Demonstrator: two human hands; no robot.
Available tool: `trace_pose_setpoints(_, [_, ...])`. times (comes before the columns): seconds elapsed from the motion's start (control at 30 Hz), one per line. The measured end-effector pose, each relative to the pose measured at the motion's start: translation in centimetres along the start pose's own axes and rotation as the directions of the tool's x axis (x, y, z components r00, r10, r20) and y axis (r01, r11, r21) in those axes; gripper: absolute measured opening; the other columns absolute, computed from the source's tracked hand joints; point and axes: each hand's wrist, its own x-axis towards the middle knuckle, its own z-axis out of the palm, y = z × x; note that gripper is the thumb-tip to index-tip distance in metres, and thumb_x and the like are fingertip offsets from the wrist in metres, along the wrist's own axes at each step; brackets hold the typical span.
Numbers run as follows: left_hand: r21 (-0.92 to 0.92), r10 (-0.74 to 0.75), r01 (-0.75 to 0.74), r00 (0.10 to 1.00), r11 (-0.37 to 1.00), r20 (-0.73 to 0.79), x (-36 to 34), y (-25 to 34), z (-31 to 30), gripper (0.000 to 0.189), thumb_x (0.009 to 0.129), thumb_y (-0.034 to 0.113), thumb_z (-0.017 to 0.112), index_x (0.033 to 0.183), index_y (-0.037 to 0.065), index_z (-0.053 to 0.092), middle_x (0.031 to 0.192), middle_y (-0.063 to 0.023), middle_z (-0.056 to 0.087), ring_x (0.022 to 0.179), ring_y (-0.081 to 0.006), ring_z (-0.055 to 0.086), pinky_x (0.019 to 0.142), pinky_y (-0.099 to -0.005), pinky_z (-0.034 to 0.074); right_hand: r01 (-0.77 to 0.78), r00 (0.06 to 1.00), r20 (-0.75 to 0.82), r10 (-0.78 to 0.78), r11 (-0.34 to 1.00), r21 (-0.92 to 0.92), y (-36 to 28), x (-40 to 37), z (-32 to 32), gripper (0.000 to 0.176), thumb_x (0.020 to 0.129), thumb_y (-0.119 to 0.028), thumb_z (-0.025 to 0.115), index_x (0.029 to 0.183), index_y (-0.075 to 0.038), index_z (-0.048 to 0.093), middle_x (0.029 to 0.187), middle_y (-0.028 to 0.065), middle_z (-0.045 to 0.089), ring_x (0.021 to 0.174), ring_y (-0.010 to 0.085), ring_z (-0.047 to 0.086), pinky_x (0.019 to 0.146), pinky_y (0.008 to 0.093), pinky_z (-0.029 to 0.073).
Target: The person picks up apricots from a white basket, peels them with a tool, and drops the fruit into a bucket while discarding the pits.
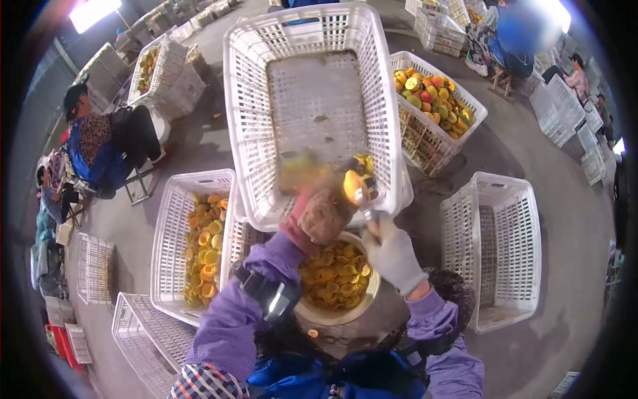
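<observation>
Over the near end of a large white crate [249, 126], my left hand [324, 216], in a dirty glove, is closed round something I cannot make out. My right hand [393, 253], in a pale glove, grips a small metal-ended tool [363, 198]. The tool's tip touches a yellow-orange fruit piece [354, 186] between the hands. A few fruit pieces [364, 161] lie in the crate's near right corner, beside a blurred yellow-green patch. Below my hands, a round basin [335, 318] holds many yellow fruit pieces, partly hidden by my left hand.
A crate [161, 246] of cut fruit stands at left, another [425, 136] with whole and cut fruit at upper right. An empty crate [492, 249] stands at right. Tilted crates [146, 326] are at lower left. Seated people [96, 143] are at left and upper right.
</observation>
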Motion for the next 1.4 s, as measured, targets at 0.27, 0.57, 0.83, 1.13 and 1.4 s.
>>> trace_pose_setpoints(0.27, [-0.634,-0.208,-0.01,0.94,0.773,-0.269,-4.8,-0.9,1.1,0.054,0.093,0.015,0.062,0.139,0.0,0.037,0.125,-0.0125,0.054,0.114,-0.0202,0.056,0.093,-0.0312,0.05,0.196,0.98,0.041,-0.193,0.931,-0.308,-1.5,-1.9,1.8,0.03,0.079,-0.013,0.067,0.105,-0.006,0.054,0.077,0.0144,0.064,0.065,0.0354,0.065,0.055,0.0425,0.051])
trace_pose_setpoints(0.57, [-0.209,-0.04,-0.056,0.902,0.976,-0.429,-4.8,-0.7,2.0,0.046,0.092,0.018,0.062,0.131,-0.002,0.046,0.114,-0.0114,0.059,0.104,-0.021,0.06,0.088,-0.0322,0.05,0.109,0.994,0.043,-0.101,0.944,-0.311,-1.3,-0.6,2.6,0.04,0.076,-0.014,0.068,0.11,-0.004,0.05,0.077,0.0139,0.064,0.065,0.0362,0.064,0.057,0.0444,0.051])
trace_pose_setpoints(0.83, [-0.468,-0.269,-0.01,0.808,0.884,-0.524,-4.0,0.4,2.1,0.028,0.089,0.021,0.061,0.103,-0.003,0.067,0.088,-0.0051,0.064,0.079,-0.0139,0.058,0.071,-0.0276,0.047,0.149,0.981,0.156,-0.112,0.956,-0.252,-0.5,-1.4,4.4,0.051,0.071,-0.013,0.067,0.115,0.001,0.048,0.092,0.0188,0.064,0.088,0.0348,0.064,0.074,0.0413,0.052])
trace_pose_setpoints(1.13, [-0.204,-0.138,0.064,0.918,0.977,-0.372,-4.9,-0.5,0.3,0.033,0.079,0.013,0.067,0.109,0.0,0.064,0.095,-0.0101,0.065,0.086,-0.0211,0.063,0.076,-0.0312,0.051,0.096,0.954,0.296,-0.052,0.986,-0.136,0.6,-0.7,3.9,0.046,0.075,-0.014,0.065,0.116,-0.001,0.049,0.093,0.02,0.063,0.092,0.0374,0.063,0.078,0.0441,0.051])
trace_pose_setpoints(1.4, [-0.601,-0.188,0.062,0.971,0.797,-0.15,-3.1,-0.7,-0.7,0.041,0.089,0.015,0.062,0.123,-0.005,0.054,0.111,-0.0102,0.06,0.099,-0.0164,0.059,0.085,-0.0298,0.049,-0.164,0.96,0.274,0.054,0.902,0.399,1.1,0.1,4.2,0.025,0.086,-0.013,0.058,0.108,-0.003,0.05,0.076,0.0124,0.061,0.067,0.0294,0.062,0.06,0.037,0.048])
